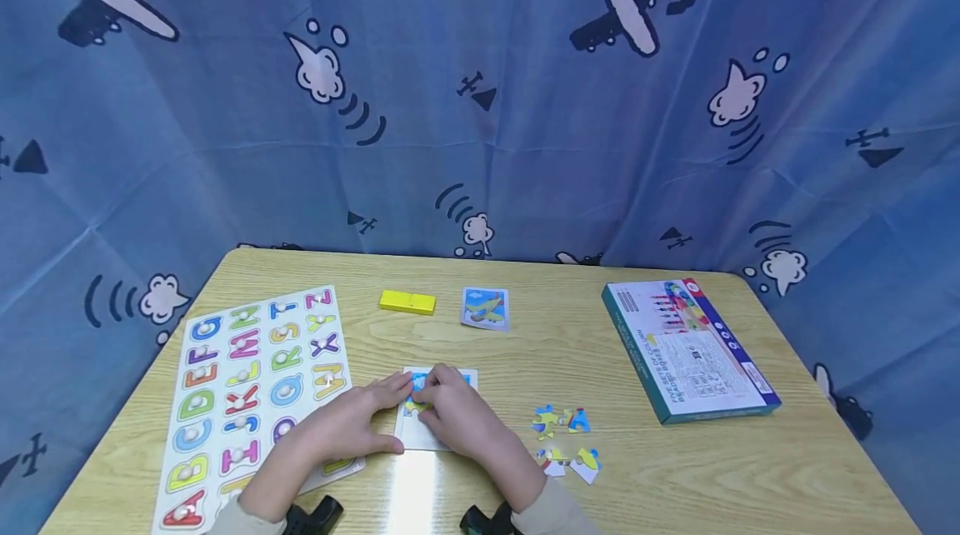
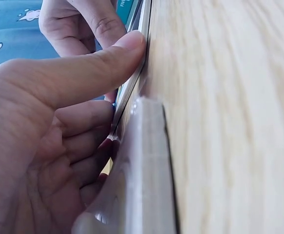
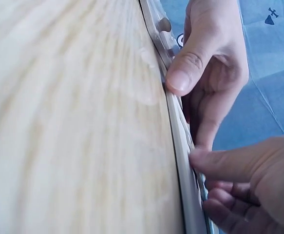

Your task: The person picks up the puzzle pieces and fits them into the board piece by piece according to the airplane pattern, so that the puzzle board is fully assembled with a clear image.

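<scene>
A small white-framed jigsaw tray (image 1: 429, 438) lies on the table in front of me, with blue and yellow picture pieces (image 1: 412, 407) in its far part. My left hand (image 1: 358, 416) rests along the tray's left side, fingers reaching over the far-left part. Its thumb (image 2: 131, 43) touches the tray's edge in the left wrist view. Over the tray's middle, my right hand (image 1: 465, 414) bends its fingers down onto a jigsaw piece, mostly hidden beneath them. In the right wrist view, the right thumb (image 3: 205, 160) is at the tray's edge.
Loose jigsaw pieces (image 1: 555, 460) lie right of the tray. A white alphabet peg board (image 1: 217, 427) reaches under the left forearm. Farther back are a yellow block (image 1: 407, 302) and an airplane picture card (image 1: 485, 308). A boxed game (image 1: 690, 352) lies at the right.
</scene>
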{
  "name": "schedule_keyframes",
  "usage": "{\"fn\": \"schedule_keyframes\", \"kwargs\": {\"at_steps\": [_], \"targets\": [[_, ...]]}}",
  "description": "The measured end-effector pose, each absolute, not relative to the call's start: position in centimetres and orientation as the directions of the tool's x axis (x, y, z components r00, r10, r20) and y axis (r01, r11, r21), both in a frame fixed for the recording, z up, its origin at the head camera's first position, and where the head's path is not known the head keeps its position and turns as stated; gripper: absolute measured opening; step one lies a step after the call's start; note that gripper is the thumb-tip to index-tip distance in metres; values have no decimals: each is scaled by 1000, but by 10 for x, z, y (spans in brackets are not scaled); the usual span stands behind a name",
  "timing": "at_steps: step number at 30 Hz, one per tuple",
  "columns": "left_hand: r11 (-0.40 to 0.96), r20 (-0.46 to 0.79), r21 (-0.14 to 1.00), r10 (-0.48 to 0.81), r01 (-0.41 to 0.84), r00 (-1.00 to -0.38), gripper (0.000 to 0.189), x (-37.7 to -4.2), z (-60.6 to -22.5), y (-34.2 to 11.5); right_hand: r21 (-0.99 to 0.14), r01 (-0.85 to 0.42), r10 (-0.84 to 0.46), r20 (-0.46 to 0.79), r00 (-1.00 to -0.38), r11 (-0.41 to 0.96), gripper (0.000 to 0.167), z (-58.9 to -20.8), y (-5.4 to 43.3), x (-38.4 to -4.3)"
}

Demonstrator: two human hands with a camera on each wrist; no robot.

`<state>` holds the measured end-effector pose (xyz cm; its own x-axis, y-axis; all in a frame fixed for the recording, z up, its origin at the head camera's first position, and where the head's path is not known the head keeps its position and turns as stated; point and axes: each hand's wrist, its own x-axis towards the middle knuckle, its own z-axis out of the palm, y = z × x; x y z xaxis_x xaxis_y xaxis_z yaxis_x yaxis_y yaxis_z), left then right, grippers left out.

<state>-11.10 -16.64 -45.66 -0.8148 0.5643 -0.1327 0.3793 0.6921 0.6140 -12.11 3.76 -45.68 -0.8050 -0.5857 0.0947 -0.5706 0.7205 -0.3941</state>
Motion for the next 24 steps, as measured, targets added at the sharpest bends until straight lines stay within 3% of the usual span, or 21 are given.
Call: {"fn": "schedule_keyframes", "kwargs": {"at_steps": [7,17,24], "targets": [[713,-144,578,568,398,-810,80,-110,-455,-166,-398,-577,-589,105,-801,713,23,-457,42,-121],[717,-118,545,579,434,-807,80,-109,-454,-163,-326,-669,-662,150,-734,668,18,-456,46,-121],[693,-91,558,598,456,-796,65,-108,-455,-160,-385,-628,-648,95,-755,676,20,-453,48,-121]]}}
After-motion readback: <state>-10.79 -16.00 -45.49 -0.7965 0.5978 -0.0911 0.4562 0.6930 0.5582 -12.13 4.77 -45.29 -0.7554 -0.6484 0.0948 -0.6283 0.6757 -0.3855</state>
